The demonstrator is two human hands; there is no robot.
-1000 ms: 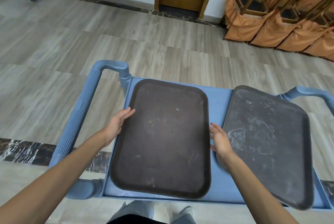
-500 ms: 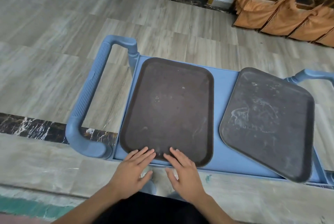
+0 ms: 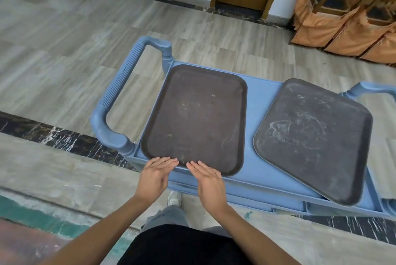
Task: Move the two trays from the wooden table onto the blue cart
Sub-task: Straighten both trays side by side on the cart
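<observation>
1. Head view shows both trays already on the blue cart [image 3: 259, 102], so the moving job looks almost done.
2. This step seems to be a last little push to set the left tray [image 3: 197, 119] straight.
3. That tray is dark brown, flat, with round corners and a low rim. It has a few pale specks on it. It lies flat at the left end of the cart, just beside the ribbed handle [image 3: 120, 93].
4. The right tray [image 3: 315, 136] is dark grey with white scratchy marks. It sits crooked, turned at an angle, and its near corner pokes out past the front edge of the cart. The two trays are apart, with bare blue between them.
5. The left hand [image 3: 153, 177] is flat and open, with its fingertips at the near rim of the left tray. Its grip holds nothing.
6. The right hand [image 3: 209, 183] is open too, fingers together, tips at the same rim. Its grip holds nothing.
7. Next, I think the hands should go to the crooked tray and turn it so it sits fully on the cart. If not, it could tip off.
</observation>
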